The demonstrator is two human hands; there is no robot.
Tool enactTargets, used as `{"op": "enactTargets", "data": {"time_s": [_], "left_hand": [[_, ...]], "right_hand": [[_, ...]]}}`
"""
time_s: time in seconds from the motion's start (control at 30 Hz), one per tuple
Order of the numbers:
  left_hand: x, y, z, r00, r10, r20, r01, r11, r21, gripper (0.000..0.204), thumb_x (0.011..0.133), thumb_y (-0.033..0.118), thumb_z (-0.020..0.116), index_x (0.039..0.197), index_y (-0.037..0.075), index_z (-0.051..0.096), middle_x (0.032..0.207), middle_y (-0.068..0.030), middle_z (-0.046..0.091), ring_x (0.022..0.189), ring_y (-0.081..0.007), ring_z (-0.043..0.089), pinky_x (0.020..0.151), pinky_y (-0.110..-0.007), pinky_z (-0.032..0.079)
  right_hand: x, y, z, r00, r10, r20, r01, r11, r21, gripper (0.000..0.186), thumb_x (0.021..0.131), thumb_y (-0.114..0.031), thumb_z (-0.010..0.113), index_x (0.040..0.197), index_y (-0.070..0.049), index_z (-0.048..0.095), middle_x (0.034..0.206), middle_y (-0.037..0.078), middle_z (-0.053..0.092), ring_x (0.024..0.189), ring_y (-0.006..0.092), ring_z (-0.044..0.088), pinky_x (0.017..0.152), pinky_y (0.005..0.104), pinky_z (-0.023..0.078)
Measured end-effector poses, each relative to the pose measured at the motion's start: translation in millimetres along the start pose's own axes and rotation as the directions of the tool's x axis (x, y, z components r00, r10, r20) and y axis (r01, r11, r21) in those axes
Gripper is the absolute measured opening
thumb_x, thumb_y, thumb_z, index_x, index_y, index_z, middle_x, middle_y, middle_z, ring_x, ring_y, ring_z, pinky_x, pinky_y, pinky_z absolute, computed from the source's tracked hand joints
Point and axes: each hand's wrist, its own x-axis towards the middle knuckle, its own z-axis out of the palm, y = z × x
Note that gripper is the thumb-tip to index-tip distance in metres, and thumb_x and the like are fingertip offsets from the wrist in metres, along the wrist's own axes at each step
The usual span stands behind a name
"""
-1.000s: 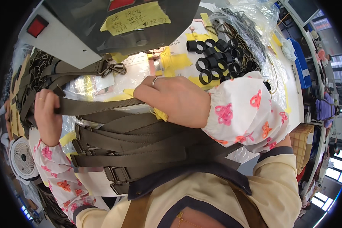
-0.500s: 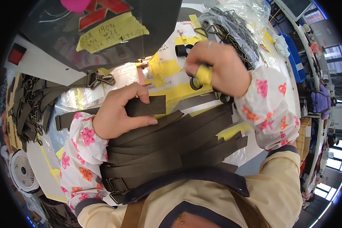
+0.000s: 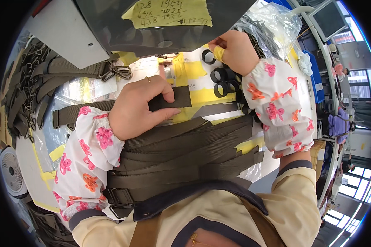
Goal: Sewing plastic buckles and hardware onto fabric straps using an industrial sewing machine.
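My left hand (image 3: 137, 108) grips a dark olive webbing strap (image 3: 180, 97) near its cut end, thumb below and fingers above. The strap's other stretch runs out leftward past my wrist. Up at the right, my right hand (image 3: 240, 52) is closed in a pinch, with yellow tape (image 3: 219, 53) wrapped round a finger. Its fingertips sit by the dark machine's lower edge, and what they hold, if anything, I cannot make out. Several black rings (image 3: 221, 89) lie just below that hand. Many more webbing straps (image 3: 169, 152) are heaped between my forearms.
A dark machine housing (image 3: 160, 37) overhangs the far side of the table. Straps with metal snap hooks (image 3: 123, 73) are piled at the left. Clear plastic bags (image 3: 276, 24) with metal hardware lie at the far right, near a blue bin (image 3: 315, 78). A white fan (image 3: 13, 171) stands at the lower left.
My right hand has risen from above the rings to the machine's edge, exposing more rings. My left hand still holds the strap, shifted slightly rightward in view; the whole view has shifted too.
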Motion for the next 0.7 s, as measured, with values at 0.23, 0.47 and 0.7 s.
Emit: {"op": "enactTargets", "data": {"time_s": [0.23, 0.47, 0.7], "left_hand": [[-2, -4, 0, 1.0, 0.014, -0.017, -0.014, 1.0, 0.016, 0.025, 0.063, 0.005, 0.074, 0.079, 0.004, 0.055, 0.078, -0.0058, 0.058, 0.071, -0.0217, 0.056, 0.065, -0.028, 0.043], [0, -2, 0, 1.0, -0.003, 0.005, 0.003, 0.999, 0.047, 0.025, 0.063, 0.005, 0.074, 0.079, 0.004, 0.055, 0.078, -0.0059, 0.058, 0.071, -0.0221, 0.056, 0.065, -0.028, 0.043], [2, -2, -2, 0.99, 0.077, -0.117, -0.078, 0.997, -0.004, 0.023, 0.066, 0.011, 0.073, 0.08, 0.005, 0.056, 0.076, -0.0072, 0.058, 0.068, -0.0248, 0.057, 0.061, -0.031, 0.045]], "right_hand": [[-12, -9, -2, 0.995, -0.1, -0.028, 0.102, 0.993, 0.051, 0.016, 0.072, -0.015, 0.067, 0.081, -0.003, 0.06, 0.07, 0.011, 0.059, 0.062, 0.0256, 0.058, 0.059, 0.035, 0.047], [-18, -1, 3, 0.984, -0.162, 0.076, 0.178, 0.935, -0.307, 0.015, 0.071, -0.013, 0.069, 0.078, -0.003, 0.06, 0.079, 0.007, 0.056, 0.065, 0.0207, 0.054, 0.058, 0.0321, 0.044], [-24, -7, -15, 0.989, 0.025, 0.144, -0.098, 0.844, 0.527, 0.013, 0.078, -0.013, 0.066, 0.084, -0.002, 0.063, 0.086, 0.008, 0.058, 0.08, 0.0171, 0.057, 0.07, 0.0311, 0.048]]}}
